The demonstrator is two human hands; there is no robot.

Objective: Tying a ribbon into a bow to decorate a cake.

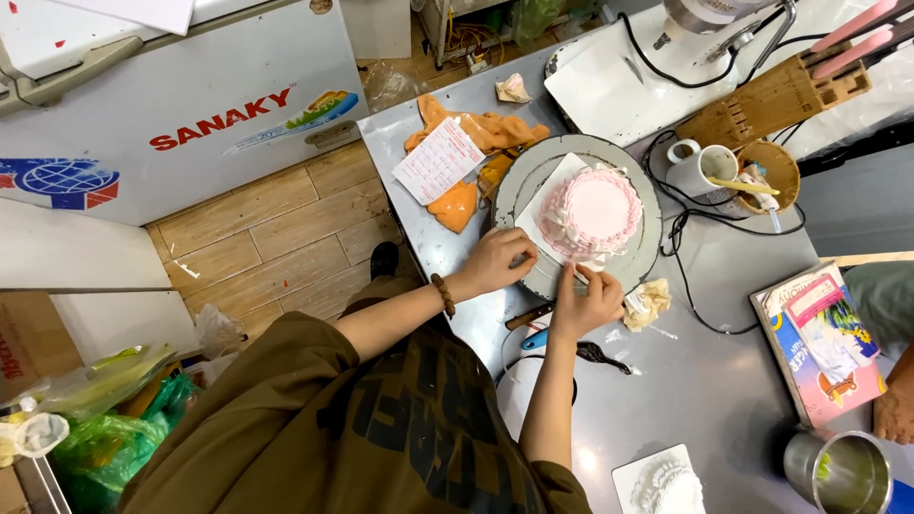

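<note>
Steel worktable [724,400] right, wood-look tile floor [276,238] centre-left, white chest freezer [181,105] far left, cardboard box [29,343] and green bags [105,447] near left. Even light.

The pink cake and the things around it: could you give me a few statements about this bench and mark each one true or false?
1. The pink cake sits on a round grey turntable. True.
2. The left hand holds a knife. False: it rests empty at the turntable's edge.
3. The right hand is at the cake's near side, beside the left. True.
4. The cloth on the table is blue. False: it is orange.
5. The white mug lies on the floor. False: it stands on the table beyond the turntable.
</note>
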